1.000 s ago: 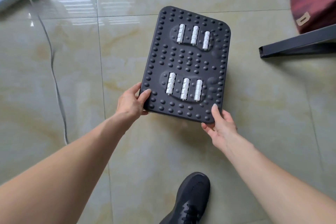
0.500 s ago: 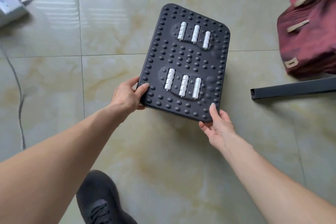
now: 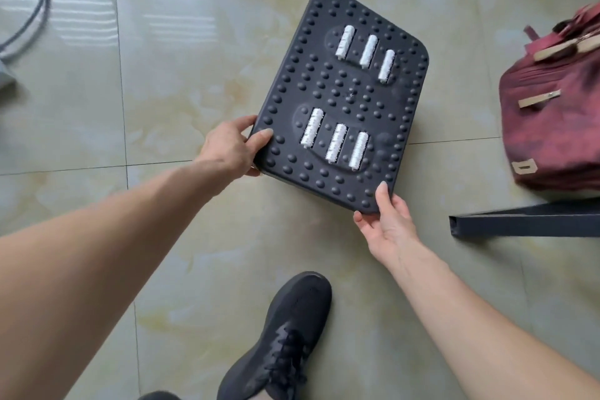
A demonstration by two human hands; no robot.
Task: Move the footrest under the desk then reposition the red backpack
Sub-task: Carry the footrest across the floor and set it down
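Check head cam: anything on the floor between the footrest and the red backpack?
Nothing: only bare tile between the footrest and the red backpack, seen in the head view. The dark metal bar lies nearer the camera.

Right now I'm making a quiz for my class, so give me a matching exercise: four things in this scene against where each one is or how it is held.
Things:
1. footrest
2. backpack
3. shoe
4. cable

Places:
A. on the floor at the far right
B. top left corner
C. held at its near corners by the left hand and right hand
D. bottom centre, on the tiles

Pairs: 1-C, 2-A, 3-D, 4-B
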